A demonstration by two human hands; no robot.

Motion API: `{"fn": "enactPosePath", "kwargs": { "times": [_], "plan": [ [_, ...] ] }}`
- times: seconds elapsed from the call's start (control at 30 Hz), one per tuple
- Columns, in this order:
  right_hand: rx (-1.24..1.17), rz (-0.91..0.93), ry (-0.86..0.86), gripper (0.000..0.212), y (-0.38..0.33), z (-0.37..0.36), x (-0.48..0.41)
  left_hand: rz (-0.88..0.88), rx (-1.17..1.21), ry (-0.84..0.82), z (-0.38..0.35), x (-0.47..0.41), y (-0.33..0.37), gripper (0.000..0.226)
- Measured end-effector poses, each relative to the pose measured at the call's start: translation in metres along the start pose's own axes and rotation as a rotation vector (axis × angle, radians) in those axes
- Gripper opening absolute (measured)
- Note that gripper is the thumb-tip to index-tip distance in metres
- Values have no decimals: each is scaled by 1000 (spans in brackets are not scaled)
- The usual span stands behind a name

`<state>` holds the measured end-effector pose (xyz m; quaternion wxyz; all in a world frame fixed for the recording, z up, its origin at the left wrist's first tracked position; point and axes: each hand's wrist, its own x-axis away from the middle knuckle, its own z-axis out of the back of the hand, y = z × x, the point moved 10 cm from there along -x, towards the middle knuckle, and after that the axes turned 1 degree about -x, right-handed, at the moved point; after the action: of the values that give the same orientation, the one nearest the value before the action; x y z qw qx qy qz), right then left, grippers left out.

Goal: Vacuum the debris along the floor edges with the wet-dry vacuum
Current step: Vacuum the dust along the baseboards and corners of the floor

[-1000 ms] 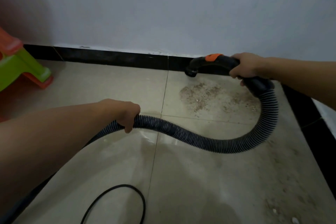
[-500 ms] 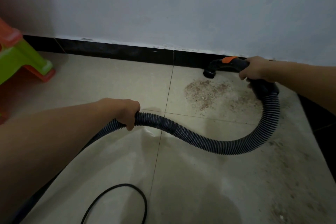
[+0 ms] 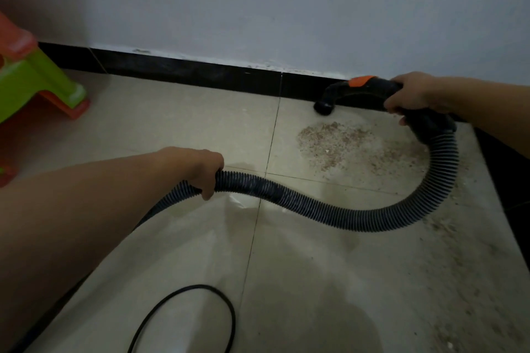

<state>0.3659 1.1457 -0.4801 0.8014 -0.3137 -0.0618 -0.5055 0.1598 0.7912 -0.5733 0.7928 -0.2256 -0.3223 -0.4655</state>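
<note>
Ribbed plastic hose (image 3: 329, 210), glossy floor tiles (image 3: 177, 129)

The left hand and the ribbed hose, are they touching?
Touching. The head view shows the left hand with its fingers curled round the ribbed hose, no gap between them.

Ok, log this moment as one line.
left hand grips ribbed black hose | right hand grips black curved handle | nozzle mouth near black skirting | brown debris patch not yet vacuumed
</note>
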Motion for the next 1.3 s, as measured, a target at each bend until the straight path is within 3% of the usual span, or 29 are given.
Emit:
{"fn": "enactPosePath", "kwargs": {
  "times": [0.17, 0.33, 0.47, 0.7, 0.87, 1.3],
  "plan": [
    [-23, -15, -176, 38, 18, -10, 10, -37, -17, -12, 2, -3, 19, 41],
    [11, 45, -107, 35, 6, -11, 12, -43, -64, -10, 4, -2, 29, 43],
    [27, 43, -228, 32, -3, -21, 22, -27, -68, -9, 5, 6, 23, 49],
    [95, 7, 30, 34, 10, 13, 23, -35, -41, 20, 11, 12, 27, 40],
    [79, -64, -92, 36, 31, 15, 31, -69, -16, 7, 15, 11, 38, 39],
    [137, -139, -9, 35, 56, 37, 44, -118, 2, 42, 24, 17, 56, 32]
  ]
}}
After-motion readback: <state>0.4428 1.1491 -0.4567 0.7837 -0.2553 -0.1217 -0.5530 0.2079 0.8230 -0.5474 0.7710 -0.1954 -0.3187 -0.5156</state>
